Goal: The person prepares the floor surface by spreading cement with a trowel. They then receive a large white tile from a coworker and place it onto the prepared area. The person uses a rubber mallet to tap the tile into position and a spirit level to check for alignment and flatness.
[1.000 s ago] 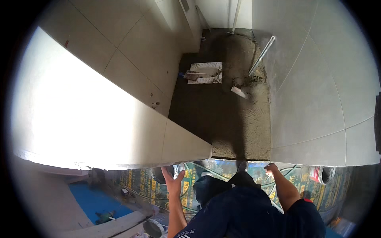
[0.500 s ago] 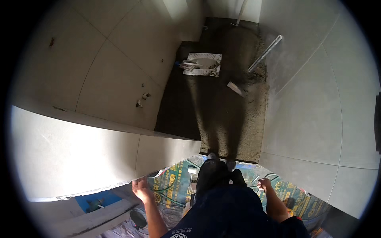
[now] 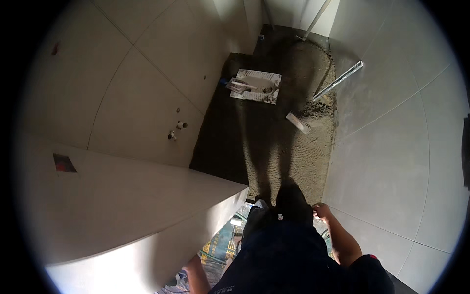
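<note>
open passage over the floor (image 3: 306,161) ahead of the right grip (image 3: 321,211), jutting wall (image 3: 147,201) between the left grip (image 3: 194,265) and that floor, pale-handled tool (image 3: 296,122) lying midway, slanted bar (image 3: 339,81) at right, squat pan (image 3: 254,97) farther in

Grey smears mark the white rectangular squat pan (image 3: 263,81), wavy ridges the brown-grey mortar floor (image 3: 307,156), lines the grey tiled wall (image 3: 382,147).

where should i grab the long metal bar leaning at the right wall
Probably around the upper half of the metal bar, coming from above and the left: it slants up from the mortar floor toward the right wall, leaving its left side open, while its lower end meets rough mortar.
</note>
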`<control>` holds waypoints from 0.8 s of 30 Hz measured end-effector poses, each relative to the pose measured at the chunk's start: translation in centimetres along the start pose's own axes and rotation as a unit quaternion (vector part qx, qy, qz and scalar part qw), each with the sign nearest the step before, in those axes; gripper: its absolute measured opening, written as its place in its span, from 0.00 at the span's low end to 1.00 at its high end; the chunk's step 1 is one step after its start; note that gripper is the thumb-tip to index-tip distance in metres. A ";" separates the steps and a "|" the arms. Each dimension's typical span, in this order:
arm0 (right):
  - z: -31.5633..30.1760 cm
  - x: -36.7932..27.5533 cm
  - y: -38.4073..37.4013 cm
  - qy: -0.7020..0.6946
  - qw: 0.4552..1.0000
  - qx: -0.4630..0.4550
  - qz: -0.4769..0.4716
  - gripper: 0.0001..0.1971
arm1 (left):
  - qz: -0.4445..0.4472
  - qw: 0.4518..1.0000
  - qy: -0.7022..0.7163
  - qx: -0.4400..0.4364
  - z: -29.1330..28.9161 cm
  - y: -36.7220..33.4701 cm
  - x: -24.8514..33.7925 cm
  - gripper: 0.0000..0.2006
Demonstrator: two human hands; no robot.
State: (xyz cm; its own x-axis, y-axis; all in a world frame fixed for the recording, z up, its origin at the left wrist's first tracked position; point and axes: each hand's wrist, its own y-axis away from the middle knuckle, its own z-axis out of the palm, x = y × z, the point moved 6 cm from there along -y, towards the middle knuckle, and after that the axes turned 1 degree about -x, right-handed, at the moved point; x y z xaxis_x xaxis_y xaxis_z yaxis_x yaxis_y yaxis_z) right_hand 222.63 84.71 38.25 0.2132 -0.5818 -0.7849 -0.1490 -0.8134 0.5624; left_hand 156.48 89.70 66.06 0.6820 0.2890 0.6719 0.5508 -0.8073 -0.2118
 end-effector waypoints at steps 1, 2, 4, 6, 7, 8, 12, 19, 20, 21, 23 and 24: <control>-2.3 -0.9 -1.0 0.181 0.965 0.037 -0.183 0.09 | -0.065 0.996 0.059 -0.009 1.6 0.7 -1.1 0.18; -2.8 -2.2 -1.4 0.351 0.865 0.058 -0.354 0.09 | -0.129 0.986 0.104 -0.024 2.7 1.5 -2.0 0.18; -0.3 -5.0 -7.5 0.152 0.986 0.015 0.059 0.16 | -0.239 0.963 0.127 -0.004 1.4 3.1 -3.8 0.18; 0.2 -9.5 -10.9 0.120 0.966 0.023 0.227 0.18 | -0.333 0.933 0.137 -0.025 4.2 5.7 -4.4 0.18; -1.3 -9.6 -13.1 0.116 0.971 0.031 0.207 0.18 | -0.371 0.916 0.144 -0.054 7.3 6.9 -4.2 0.18; -3.9 -8.3 -15.9 0.115 0.974 0.050 0.190 0.19 | -0.403 0.897 0.154 -0.098 11.1 8.1 -3.9 0.18; -5.4 -13.4 -30.2 0.270 0.948 -0.073 0.153 0.18 | -0.471 0.845 0.159 -0.199 23.1 8.4 -1.5 0.18; -16.8 -27.4 -58.2 0.618 0.711 -0.263 -0.210 0.12 | -0.507 0.797 0.139 -0.299 45.4 -1.8 9.7 0.19; -18.5 -31.9 -62.9 0.579 0.750 -0.242 -0.207 0.11 | -0.518 0.794 0.130 -0.290 47.8 -3.9 11.9 0.19; -23.3 -34.9 -68.1 0.597 0.743 -0.227 -0.199 0.12 | -0.527 0.783 0.126 -0.305 51.4 -5.6 14.8 0.19; -27.3 -37.4 -74.7 0.496 0.851 -0.117 -0.129 0.12 | -0.546 0.767 0.101 -0.322 55.1 -8.1 19.1 0.19; -30.3 -38.6 -77.9 0.387 0.920 -0.016 -0.056 0.13 | -0.558 0.757 0.083 -0.330 55.7 -8.7 20.9 0.19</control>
State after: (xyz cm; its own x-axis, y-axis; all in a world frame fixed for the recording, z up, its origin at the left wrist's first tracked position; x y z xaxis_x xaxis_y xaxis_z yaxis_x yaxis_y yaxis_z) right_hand 255.21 170.61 32.66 0.8514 -0.3081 -0.4245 -0.0584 -0.8599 0.5070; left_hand 192.70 131.39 42.41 -0.1311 0.9563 0.2615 0.3413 -0.2041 0.9175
